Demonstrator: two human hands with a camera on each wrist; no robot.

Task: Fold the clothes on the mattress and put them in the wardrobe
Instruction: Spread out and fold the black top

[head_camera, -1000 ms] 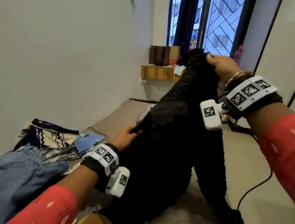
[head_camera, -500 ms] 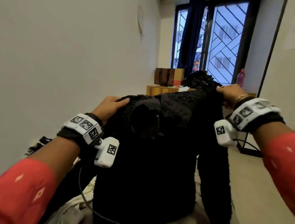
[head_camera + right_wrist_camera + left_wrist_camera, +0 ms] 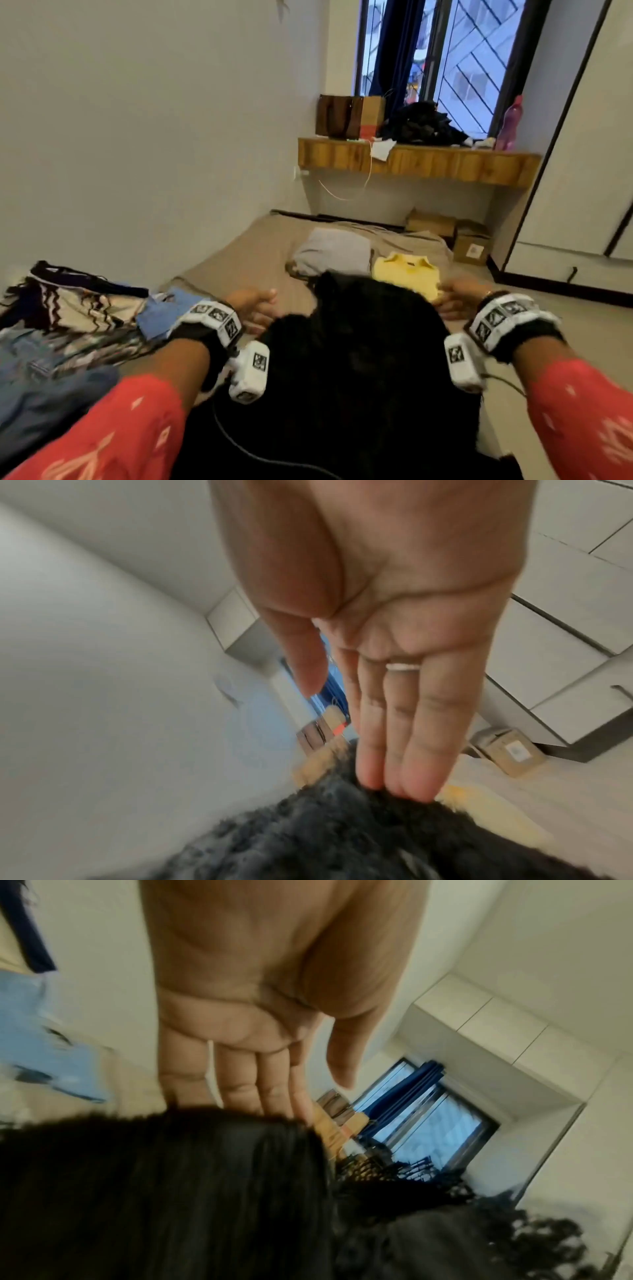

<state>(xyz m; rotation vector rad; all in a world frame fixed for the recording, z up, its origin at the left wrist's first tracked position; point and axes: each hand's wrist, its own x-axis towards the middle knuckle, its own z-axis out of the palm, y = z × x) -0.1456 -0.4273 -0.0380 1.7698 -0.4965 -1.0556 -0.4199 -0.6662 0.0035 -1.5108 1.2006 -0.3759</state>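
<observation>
Hands down, garment down: half a second ago the black fuzzy garment (image 3: 359, 370) was held up by its shoulders in front of the window, and now it lies spread low before the person, over the near end of the mattress (image 3: 246, 260). The left hand (image 3: 255, 305) sits at its left top edge, the right hand (image 3: 455, 298) at its right top edge. Both wrist views show flat palms and straight fingers; the left fingers (image 3: 240, 1080) run down to the dark fabric's edge, the right fingertips (image 3: 397, 775) touch the fuzzy pile. Nothing is pinched — both hands have let go and merely rest on or press the cloth.

That reads as the laying-out step done, so folding can start, probably with the sleeves brought inward. Just beyond the black garment lie a folded yellow shirt (image 3: 407, 274) and a folded grey piece (image 3: 332, 253), apparently finished. To the left a jumbled pile of clothes (image 3: 68, 322) awaits folding. White wardrobe doors (image 3: 582, 171) stand at the right, well apart from the garment. Much of the task looks to remain.
</observation>
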